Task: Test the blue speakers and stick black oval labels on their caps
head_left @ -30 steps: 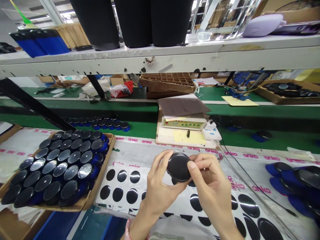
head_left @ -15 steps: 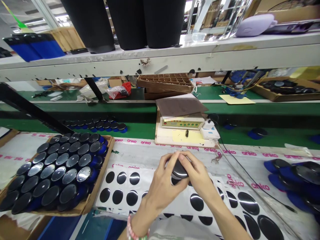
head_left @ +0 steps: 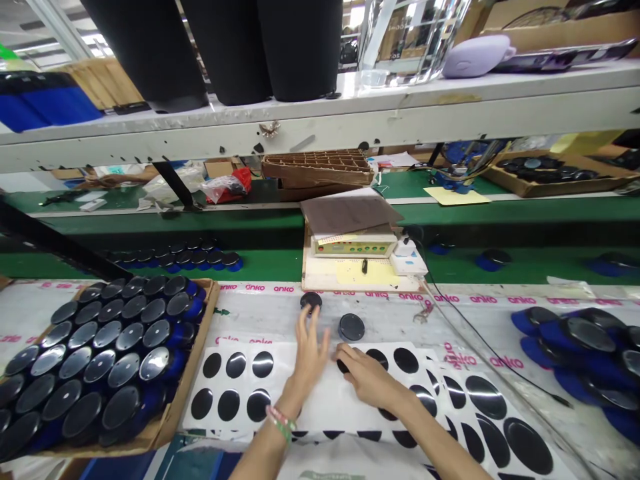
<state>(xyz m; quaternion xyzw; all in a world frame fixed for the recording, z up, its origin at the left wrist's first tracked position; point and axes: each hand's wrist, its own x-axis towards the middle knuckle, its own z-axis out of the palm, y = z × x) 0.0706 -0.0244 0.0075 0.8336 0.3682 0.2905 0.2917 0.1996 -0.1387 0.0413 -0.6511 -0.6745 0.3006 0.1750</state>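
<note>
Two black round parts, like caps, lie on the bench: a farther black round cap (head_left: 311, 301) and a nearer black round cap (head_left: 351, 327). My left hand (head_left: 309, 360) is open, slightly blurred, its fingertips just in front of the farther cap. My right hand (head_left: 370, 379) is bent down over a white sheet (head_left: 327, 400) of black round stickers. Its fingers close at the edge of a black round sticker (head_left: 343, 366), partly hidden beneath them. Whether that sticker is lifted I cannot tell.
A cardboard tray (head_left: 197, 353) of blue-and-black round parts stands at left. More blue-and-black parts (head_left: 585, 340) are heaped at right. A control box (head_left: 353, 247) sits on a board behind. A cable (head_left: 480, 333) crosses the bench; a white shelf (head_left: 320, 120) spans above.
Both hands were together around a black cap; now they are apart. Two caps show on the bench beyond the sheet, and my right hand has come down to the stickers.
</note>
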